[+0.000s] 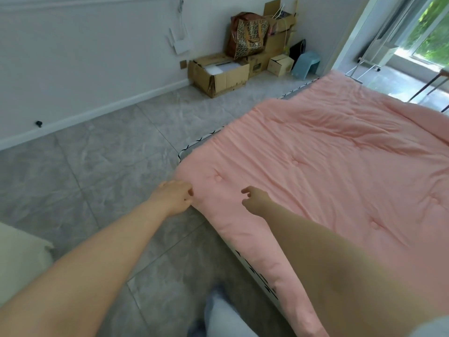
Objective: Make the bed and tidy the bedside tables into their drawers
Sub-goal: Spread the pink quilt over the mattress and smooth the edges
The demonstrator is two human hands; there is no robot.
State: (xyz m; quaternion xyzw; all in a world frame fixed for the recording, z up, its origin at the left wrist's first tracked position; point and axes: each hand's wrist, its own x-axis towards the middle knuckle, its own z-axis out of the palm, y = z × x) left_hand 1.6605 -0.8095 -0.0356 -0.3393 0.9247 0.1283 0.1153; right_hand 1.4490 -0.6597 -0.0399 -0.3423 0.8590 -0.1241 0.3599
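A pink tufted quilt (328, 166) lies spread over the bed, its near left corner hanging over the mattress edge (255, 271). My left hand (173, 197) reaches to that corner from the floor side. Its loosely curled fingertips are at the quilt's edge, and the fabric there lies flat and unbunched. My right hand (255, 200) hovers just over the quilt a little to the right, fingers loosely curled and holding nothing. No bedside table or drawer is in view.
Grey tiled floor (97, 178) runs left of the bed. Cardboard boxes (218, 74), a patterned bag (247, 35) and a blue stool (306, 63) stand against the far wall. A pale furniture edge (19, 249) sits at the left. A doorway with windows opens at the far right.
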